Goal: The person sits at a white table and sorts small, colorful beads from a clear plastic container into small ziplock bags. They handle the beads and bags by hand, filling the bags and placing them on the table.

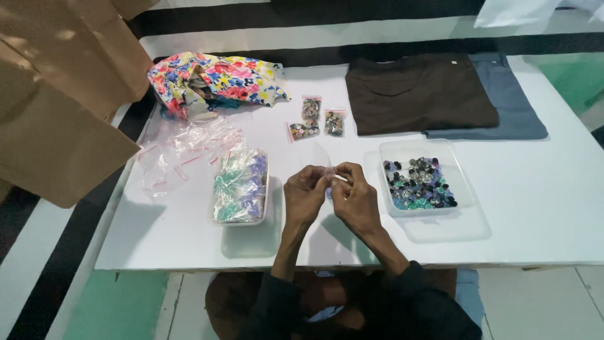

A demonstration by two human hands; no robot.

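Small clear plastic bag (322, 165), pinched between both hands above the middle of the table, looks featherweight, limp and slick; judging by that, it is best held by its top edge with fingertips, since the film would slide or crumple under a broad grip. Left hand (304, 192) grasps its left side with thumb and fingers closed on the film; right hand (356, 198) pinches the right side, and something small and bluish shows between the two.

White table (535, 208) is flat, smooth and hard. At twelve to one o'clock from the hands lie a folded brown shirt (418, 93) and, partly under it, a folded grey-blue garment (513, 101). At eleven o'clock sits a crumpled floral cloth (211, 82). At ten o'clock a loose heap of empty clear bags (182, 151) spreads out. At nine o'clock stands a clear box of filled packets (240, 187); at three o'clock a shallow clear tray of mixed buttons (420, 182), dark, blue and teal. At twelve o'clock, three small filled bags (318, 119) lie close together.

Around it, black and white striped flooring, green patches, a tan cloth (56, 94) hanging at far left.
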